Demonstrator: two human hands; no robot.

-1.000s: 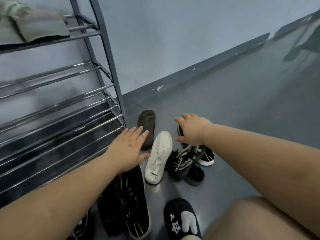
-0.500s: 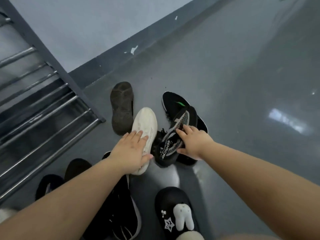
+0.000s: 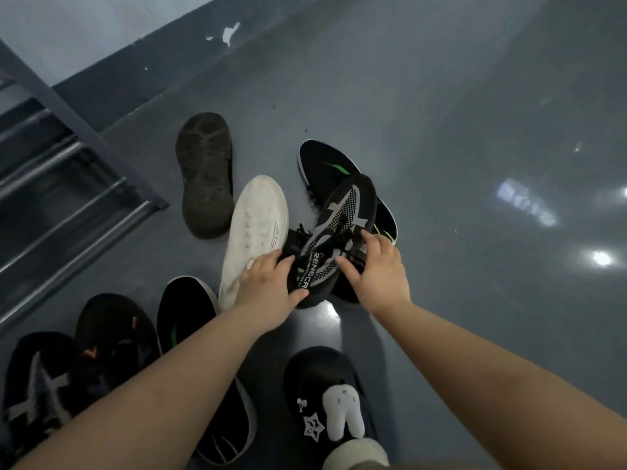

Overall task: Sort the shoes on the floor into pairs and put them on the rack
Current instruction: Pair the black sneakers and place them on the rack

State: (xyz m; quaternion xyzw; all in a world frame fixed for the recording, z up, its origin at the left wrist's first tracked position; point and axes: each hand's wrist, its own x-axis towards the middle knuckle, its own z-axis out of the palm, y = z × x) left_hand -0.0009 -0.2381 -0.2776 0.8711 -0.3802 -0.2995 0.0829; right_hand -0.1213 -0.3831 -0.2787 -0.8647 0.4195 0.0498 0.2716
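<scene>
A black and white knit sneaker (image 3: 342, 228) with lettering on its side lies across a black shoe with green stripes (image 3: 325, 167). My left hand (image 3: 271, 290) grips its heel end, thumb under the collar. My right hand (image 3: 376, 269) holds its laces and tongue from the right side. Beside it on the left lies a white shoe (image 3: 254, 225), sole up, partly under my left hand. A dark shoe (image 3: 205, 171) lies sole up further back. The metal shoe rack (image 3: 68, 184) stands at the left.
Near me on the floor are a black slipper with a white tooth charm (image 3: 325, 401), a black shoe with a green stripe (image 3: 190, 320), a dark sandal (image 3: 112, 340) and a black sneaker with grey straps (image 3: 37, 388). Shiny grey floor (image 3: 475, 164) stretches to the right.
My left hand slid off the white shoe onto the heel of the black and white sneaker. My right hand closed on its laces. The view tilted down toward the floor.
</scene>
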